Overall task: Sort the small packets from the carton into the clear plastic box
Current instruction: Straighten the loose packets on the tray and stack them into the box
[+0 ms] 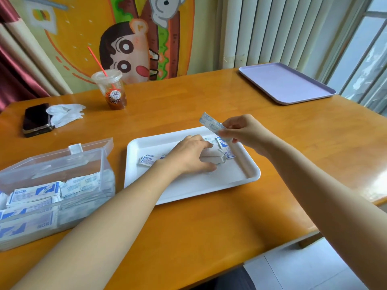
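Note:
A white tray (240, 176) lies mid-table. On it rests a small white carton (211, 156), and my left hand (189, 153) is closed around it. Above the tray's far right corner my right hand (244, 130) pinches a thin white-and-blue packet (210, 122), held in the air. A few more packets lie flat on the tray: some left of my left wrist (147, 160), some under my right hand (227, 150). The clear plastic box (62, 164) stands at the left, its lid up, with several packets (35, 194) stacked inside.
A lidded iced drink cup (112, 91) with a red straw stands at the back. A dark phone (36, 119) and a crumpled white glove (66, 114) lie at the far left. A lilac tray (287, 82) sits at the back right. The table's near-right edge (293, 241) drops off.

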The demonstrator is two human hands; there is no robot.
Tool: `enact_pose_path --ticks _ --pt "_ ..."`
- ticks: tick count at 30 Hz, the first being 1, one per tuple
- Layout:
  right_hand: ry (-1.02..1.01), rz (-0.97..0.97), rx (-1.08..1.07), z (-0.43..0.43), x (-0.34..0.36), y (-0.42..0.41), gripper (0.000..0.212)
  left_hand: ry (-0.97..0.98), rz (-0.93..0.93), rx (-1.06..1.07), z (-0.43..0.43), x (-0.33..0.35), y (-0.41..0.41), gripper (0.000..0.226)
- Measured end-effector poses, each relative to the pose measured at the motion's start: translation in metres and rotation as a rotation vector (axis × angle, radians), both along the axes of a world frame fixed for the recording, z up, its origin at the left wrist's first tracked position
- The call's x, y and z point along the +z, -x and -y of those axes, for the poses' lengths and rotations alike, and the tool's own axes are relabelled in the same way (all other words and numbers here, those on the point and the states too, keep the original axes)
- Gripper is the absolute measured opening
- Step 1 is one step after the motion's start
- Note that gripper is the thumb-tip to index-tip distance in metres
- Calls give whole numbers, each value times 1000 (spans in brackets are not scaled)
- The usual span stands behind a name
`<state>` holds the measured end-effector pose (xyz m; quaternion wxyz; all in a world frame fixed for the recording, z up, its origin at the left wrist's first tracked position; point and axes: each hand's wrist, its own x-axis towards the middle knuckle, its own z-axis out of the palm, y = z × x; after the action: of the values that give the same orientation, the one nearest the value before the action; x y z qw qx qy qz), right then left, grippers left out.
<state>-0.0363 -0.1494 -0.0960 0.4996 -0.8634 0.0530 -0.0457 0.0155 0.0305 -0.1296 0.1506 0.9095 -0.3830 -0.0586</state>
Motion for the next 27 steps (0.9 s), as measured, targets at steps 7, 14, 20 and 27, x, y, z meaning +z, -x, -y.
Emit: enact_pose_path --ticks 7,14,20,27 --pt "-9 0 2 7 -4 2 5 -20 199 -63 4 -4 -9 27" --pt "-48 13 16 11 -7 2 4 122 205 37 6 -4 -14 25" --pt "-57 39 -24 16 -6 4 11 374 -39 244 -1 1 -22 17" --pt "-64 30 -16 8 -5 5 12 415 -206 262 -14 6 -20 9"
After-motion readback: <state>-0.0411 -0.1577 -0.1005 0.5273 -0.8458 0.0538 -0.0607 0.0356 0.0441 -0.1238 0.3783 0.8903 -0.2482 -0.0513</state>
